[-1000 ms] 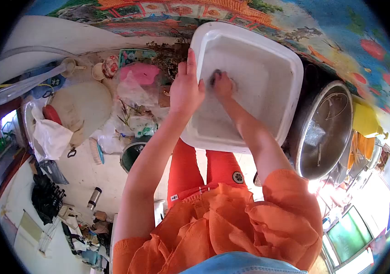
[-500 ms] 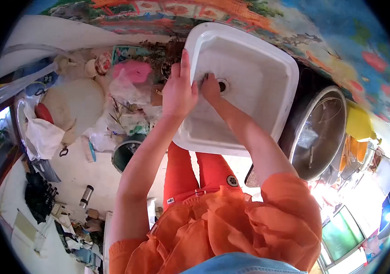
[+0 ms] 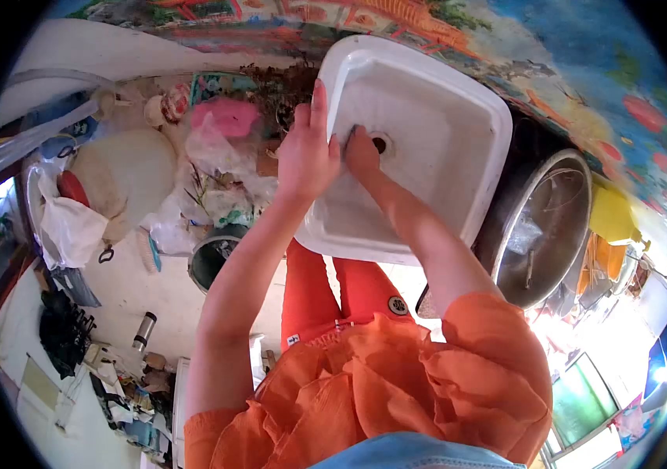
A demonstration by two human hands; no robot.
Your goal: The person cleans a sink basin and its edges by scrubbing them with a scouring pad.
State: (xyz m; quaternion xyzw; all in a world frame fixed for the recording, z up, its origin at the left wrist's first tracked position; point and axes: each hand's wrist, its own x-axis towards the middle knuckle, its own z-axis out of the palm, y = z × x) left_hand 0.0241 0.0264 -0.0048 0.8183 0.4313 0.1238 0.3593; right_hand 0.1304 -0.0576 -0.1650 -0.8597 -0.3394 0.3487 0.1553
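A white rectangular sink (image 3: 443, 109) with a round drain hole (image 3: 380, 144) is tilted in front of me, above my knees. At its left rim, my left hand (image 3: 307, 156) grips the edge, the index finger stretched up along it and the thumb on the inner side. My right hand (image 3: 363, 155) reaches into the basin, just left of the drain hole. Its fingers are closed and press on the inner surface. Something greyish shows at the fingertips, too small to make out.
Right of the sink stands a large round metal pot (image 3: 545, 227), near a yellow container (image 3: 613, 213). Plastic bags (image 3: 216, 148), a dark bucket (image 3: 207, 262) and a brush (image 3: 150, 252) are at the left. A thermos flask (image 3: 144, 331) is farther down the floor.
My right hand has shifted very slightly down beside the drain hole. The left hand keeps its place on the rim. The whole view has moved a little.
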